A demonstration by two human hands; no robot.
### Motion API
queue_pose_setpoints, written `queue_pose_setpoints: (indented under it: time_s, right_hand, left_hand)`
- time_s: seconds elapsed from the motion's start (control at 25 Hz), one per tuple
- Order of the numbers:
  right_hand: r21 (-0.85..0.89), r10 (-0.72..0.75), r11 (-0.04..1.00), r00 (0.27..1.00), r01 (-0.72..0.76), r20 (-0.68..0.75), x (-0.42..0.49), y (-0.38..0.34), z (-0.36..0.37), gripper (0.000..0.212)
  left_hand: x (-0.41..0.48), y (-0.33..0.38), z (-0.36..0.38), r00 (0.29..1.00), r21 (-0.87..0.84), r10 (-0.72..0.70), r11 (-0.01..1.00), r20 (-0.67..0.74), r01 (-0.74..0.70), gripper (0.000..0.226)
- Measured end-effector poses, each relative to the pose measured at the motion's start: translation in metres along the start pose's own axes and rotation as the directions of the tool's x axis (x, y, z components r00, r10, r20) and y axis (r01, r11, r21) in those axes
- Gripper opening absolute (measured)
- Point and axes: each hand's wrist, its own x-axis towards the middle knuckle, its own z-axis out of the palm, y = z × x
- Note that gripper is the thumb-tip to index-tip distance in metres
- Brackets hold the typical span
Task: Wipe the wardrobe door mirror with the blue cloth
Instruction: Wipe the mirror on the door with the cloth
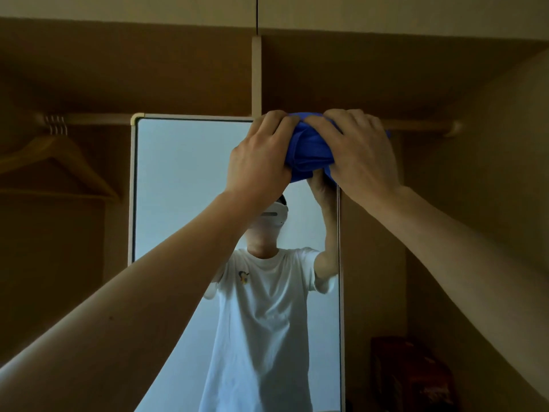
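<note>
We have both hands up at the top right corner of the mirror (178, 188), with the cloth (309, 150) wadded between them. The left hand (261, 156) has its fingers curled together over the cloth's left side, and the right hand (362, 153) clamps its right side. The fingertips nearly meet on top. The wad's folds run top to bottom between our palms. A blue scrap pokes out past the right knuckles. The mirror's long axis is vertical and it faces us. A hanger (53, 162) hangs on the rail (98, 118), well left of the fingers.
</note>
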Motion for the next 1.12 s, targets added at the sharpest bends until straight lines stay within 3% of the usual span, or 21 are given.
queue_pose_setpoints:
  time_s: [0.44, 0.88, 1.12]
  right_hand:
    - [0.165, 0.057, 0.984, 0.998, -0.062, 0.034, -0.046, -0.025, -0.003, 0.068]
    - [0.174, 0.072, 0.981, 0.992, -0.09, 0.108, -0.142, -0.062, -0.002, 0.063]
    - [0.215, 0.09, 0.969, 0.982, -0.125, 0.165, -0.194, -0.084, -0.001, 0.069]
  left_hand:
    - [-0.048, 0.008, 0.008, 1.0, -0.071, -0.023, 0.997, 0.016, 0.024, 0.053]
    - [-0.149, 0.031, 0.023, 0.997, -0.119, -0.056, 0.991, 0.048, 0.062, 0.052]
    - [-0.199, 0.041, 0.025, 0.986, -0.131, -0.085, 0.986, 0.145, 0.105, 0.054]
